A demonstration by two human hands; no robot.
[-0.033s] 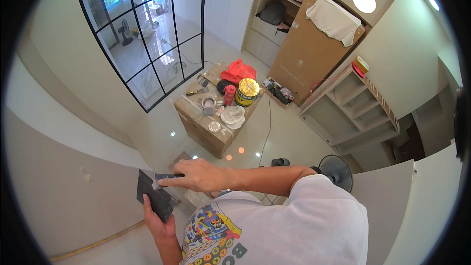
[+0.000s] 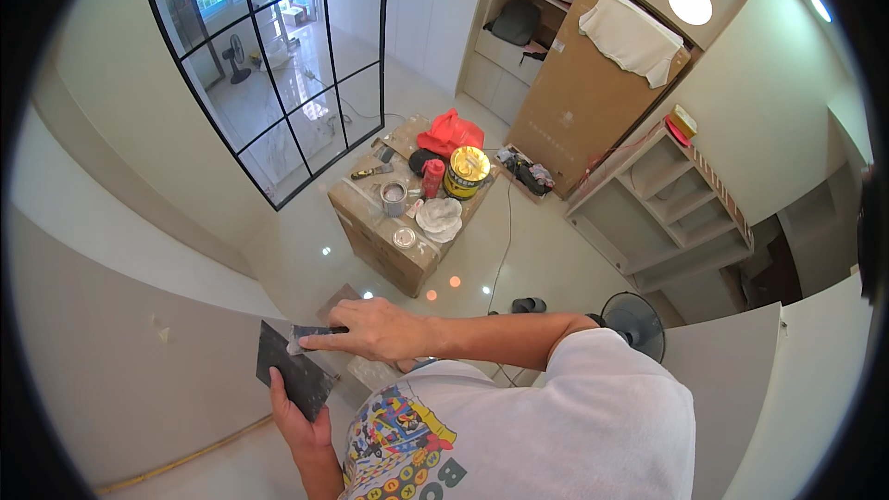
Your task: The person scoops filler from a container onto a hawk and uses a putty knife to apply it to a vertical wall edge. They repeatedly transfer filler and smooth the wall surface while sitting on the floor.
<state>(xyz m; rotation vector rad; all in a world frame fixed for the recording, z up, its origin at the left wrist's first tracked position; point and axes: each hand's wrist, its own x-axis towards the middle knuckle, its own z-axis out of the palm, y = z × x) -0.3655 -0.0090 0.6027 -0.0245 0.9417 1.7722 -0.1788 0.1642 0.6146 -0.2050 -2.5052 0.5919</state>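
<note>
My left hand (image 2: pixel 301 417) grips a dark, flat rectangular plate (image 2: pixel 289 372) from below, its thumb lying over the near edge. Pale smears mark the plate's surface. In my right hand (image 2: pixel 369 330) is a putty knife (image 2: pixel 319 338), held by its dark handle with a finger stretched along it. The knife's blade end rests on or just over the plate's upper right part and carries a whitish, paste-like lump. Whether the blade touches the plate I cannot tell. Beside both hands stands a plain greyish panel wall (image 2: pixel 120 352) with a small pale patch on it.
Ahead, a cardboard box (image 2: pixel 370 231) bears an open can (image 2: pixel 394 199), a yellow-and-black bucket (image 2: pixel 466 173), a red bottle (image 2: pixel 432 178), a scraper (image 2: pixel 372 172) and a red bag (image 2: pixel 451 132). A fan (image 2: pixel 636 326) stands at my right. A cable (image 2: pixel 506 250) crosses the floor near slippers (image 2: pixel 529 306).
</note>
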